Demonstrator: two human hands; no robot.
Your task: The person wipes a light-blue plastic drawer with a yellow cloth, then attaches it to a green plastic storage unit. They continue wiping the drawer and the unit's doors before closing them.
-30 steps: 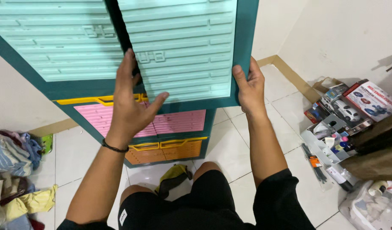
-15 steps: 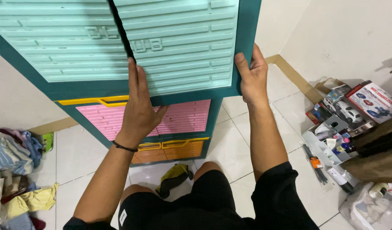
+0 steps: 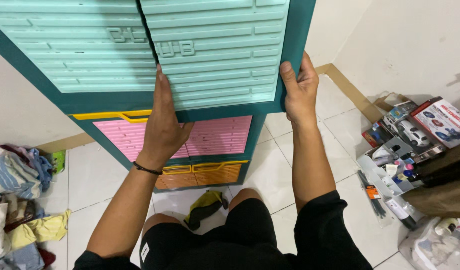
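Lying left of the cabinet [image 3: 140, 55], a heap of clothes [image 3: 15, 185] covers the floor. The left hand [image 3: 162, 125] presses flat and open against the cabinet's mint doors, while the right hand [image 3: 300, 87] grips its teal right edge; toy boxes [image 3: 420, 125] sit right of it.

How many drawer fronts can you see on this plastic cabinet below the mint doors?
2: a pink drawer right under the mint doors, partly behind the left hand, and an orange drawer beneath it. Others may be hidden.
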